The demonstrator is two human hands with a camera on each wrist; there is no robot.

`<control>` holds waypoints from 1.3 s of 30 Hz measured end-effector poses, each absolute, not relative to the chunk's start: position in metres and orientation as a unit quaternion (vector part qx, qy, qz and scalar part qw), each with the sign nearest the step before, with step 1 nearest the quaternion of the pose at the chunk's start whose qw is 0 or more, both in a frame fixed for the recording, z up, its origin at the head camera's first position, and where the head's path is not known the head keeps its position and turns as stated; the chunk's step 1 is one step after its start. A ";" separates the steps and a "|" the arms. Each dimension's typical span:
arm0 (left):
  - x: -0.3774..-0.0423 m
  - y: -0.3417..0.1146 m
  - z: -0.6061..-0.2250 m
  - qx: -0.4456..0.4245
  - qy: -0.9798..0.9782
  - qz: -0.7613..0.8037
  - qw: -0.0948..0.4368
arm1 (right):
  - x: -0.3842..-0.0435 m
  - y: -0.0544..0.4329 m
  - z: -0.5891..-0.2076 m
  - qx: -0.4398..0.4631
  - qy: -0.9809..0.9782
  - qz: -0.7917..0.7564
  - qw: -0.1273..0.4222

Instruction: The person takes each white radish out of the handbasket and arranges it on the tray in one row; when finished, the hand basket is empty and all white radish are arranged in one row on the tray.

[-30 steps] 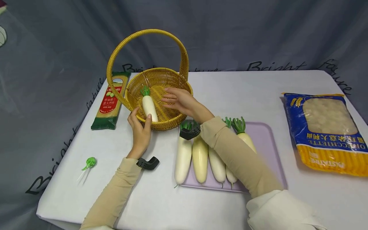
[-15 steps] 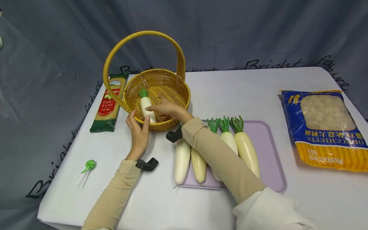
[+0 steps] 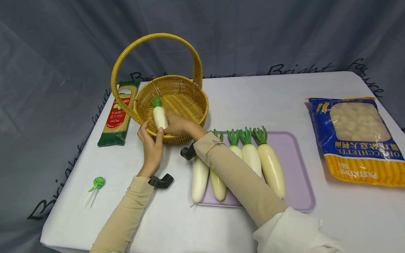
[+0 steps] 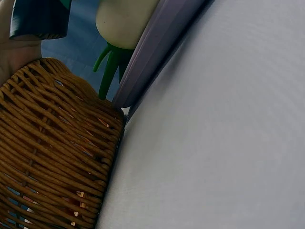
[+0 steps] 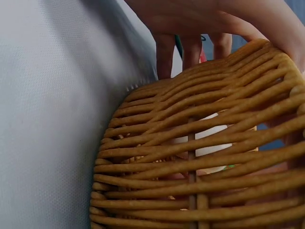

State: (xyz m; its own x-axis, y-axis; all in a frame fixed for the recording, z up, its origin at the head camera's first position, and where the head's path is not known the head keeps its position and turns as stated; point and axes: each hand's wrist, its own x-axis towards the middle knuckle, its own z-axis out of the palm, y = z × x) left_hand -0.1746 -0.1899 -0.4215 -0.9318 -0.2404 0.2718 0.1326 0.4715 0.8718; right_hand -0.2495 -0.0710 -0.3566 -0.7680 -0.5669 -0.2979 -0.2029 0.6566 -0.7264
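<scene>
In the head view a yellow wicker basket [image 3: 177,80] with a tall hoop handle stands at the back left. A small white radish [image 3: 159,117] with green stems lies inside it. My right hand [image 3: 178,124] reaches over the front rim and grips the radish's lower end from the right; its fingertips are largely hidden. My left hand [image 3: 152,149] holds the basket's front left rim. The right wrist view shows that hand [image 5: 205,19] with its thumb over the rim and several fingers down the outside of the basket [image 5: 190,157].
Several larger white radishes [image 3: 271,168] lie on a lilac tray [image 3: 292,168], partly behind my right sleeve. A green-and-gold pasta packet [image 3: 118,116] lies left of the basket. A small green broccoli-like piece [image 3: 98,182] is at the left. A blue-and-yellow orecchiette bag [image 3: 357,140] lies at the right.
My right hand has come down and left inside the basket, from open above its right side to the radish's lower end. My left hand stays at the rim.
</scene>
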 end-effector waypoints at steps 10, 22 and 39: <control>-0.175 -0.190 -0.422 0.033 -0.836 -0.515 0.184 | -0.252 -0.068 -0.356 -0.243 0.837 -0.386 0.304; -0.175 -0.191 -0.423 0.032 -0.836 -0.516 0.185 | -0.259 -0.068 -0.357 -0.178 0.786 -0.459 0.372; -0.175 -0.191 -0.423 0.034 -0.839 -0.510 0.186 | -0.253 -0.075 -0.357 -0.233 0.886 -0.315 0.247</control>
